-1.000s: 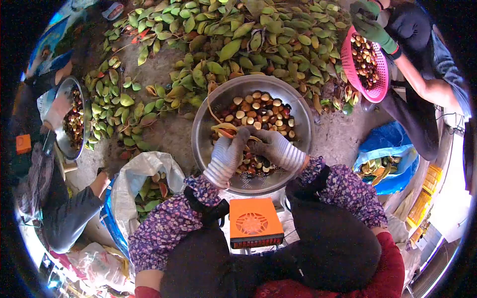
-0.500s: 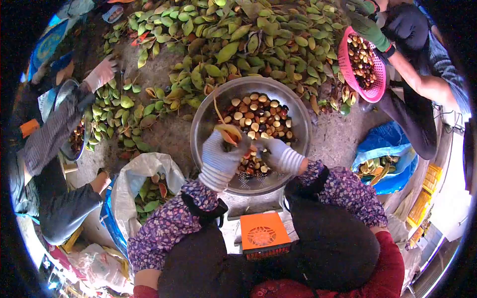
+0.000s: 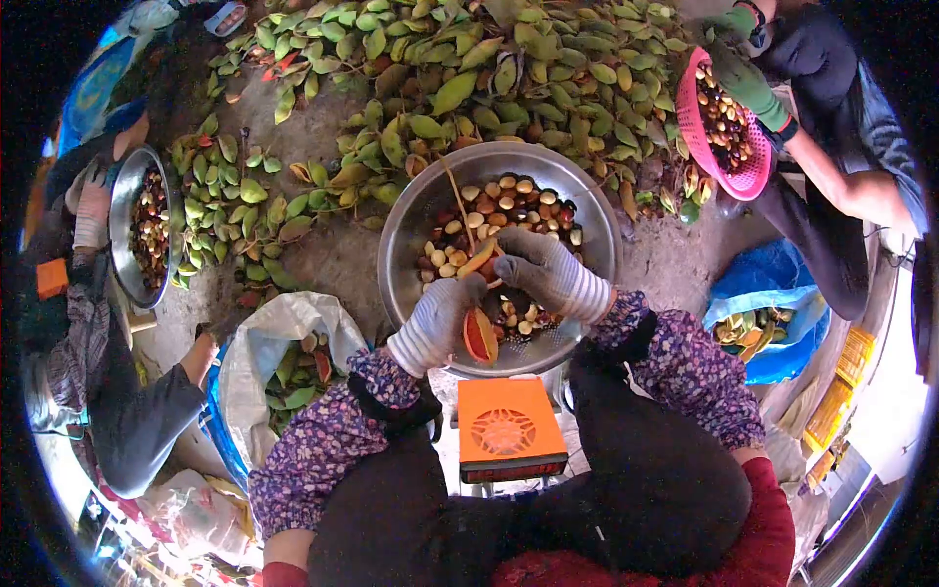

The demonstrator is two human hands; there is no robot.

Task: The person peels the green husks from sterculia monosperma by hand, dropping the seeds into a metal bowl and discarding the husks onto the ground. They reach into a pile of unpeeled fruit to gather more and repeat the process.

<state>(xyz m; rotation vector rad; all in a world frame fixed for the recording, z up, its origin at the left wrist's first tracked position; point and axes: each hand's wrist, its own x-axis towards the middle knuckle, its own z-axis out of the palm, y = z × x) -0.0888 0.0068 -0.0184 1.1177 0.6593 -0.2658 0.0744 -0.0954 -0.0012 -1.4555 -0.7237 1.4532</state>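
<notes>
Both my hands wear grey-and-white knit gloves and meet over a wide metal colander (image 3: 391, 210). My left hand (image 3: 440, 315) is closed on a split seed pod (image 3: 480, 336), whose red-orange inside shows. My right hand (image 3: 556, 271) is closed against the upper part of the pod, its fingertips touching the left one's. A yellowish pod piece with a long thin stem (image 3: 459, 201) sticks up between the hands. What lies right under the fingertips is hidden. Below, brown and cream seeds (image 3: 504, 203) lie in the colander.
A large heap of green pods (image 3: 430, 83) covers the ground ahead. An open white sack (image 3: 245, 377) of husks stands left, a blue bag (image 3: 773, 284) right. An orange box (image 3: 504, 426) sits between my knees. Co-workers have a metal bowl (image 3: 119, 225) and a pink basket (image 3: 690, 122).
The split pod has turned downward in my left hand, red side showing. My right hand has moved up and in over the pod. The co-worker's gloved hand at left has drawn back behind the bowl.
</notes>
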